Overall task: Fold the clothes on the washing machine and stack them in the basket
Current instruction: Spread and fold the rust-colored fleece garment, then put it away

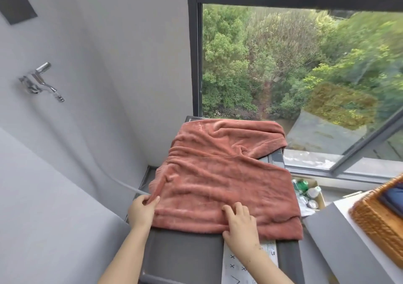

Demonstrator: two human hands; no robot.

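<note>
Both hands work the near edge of the towel [220,174]: the left hand [141,210] pinches its left corner, probably to pull it straight, while the right hand [238,222] presses flat on the hem, fingers spread, to pin it. Beyond them it lies rumpled across the dark washing machine [185,255]. Right of the right hand sits the wicker basket [375,220], already holding something dark. Farther off, grey walls, a tap [40,81] and a window [305,65] onto trees.

Rust-red fleece garment [220,174] (rumpled) draped over washing machine [181,253].
</note>
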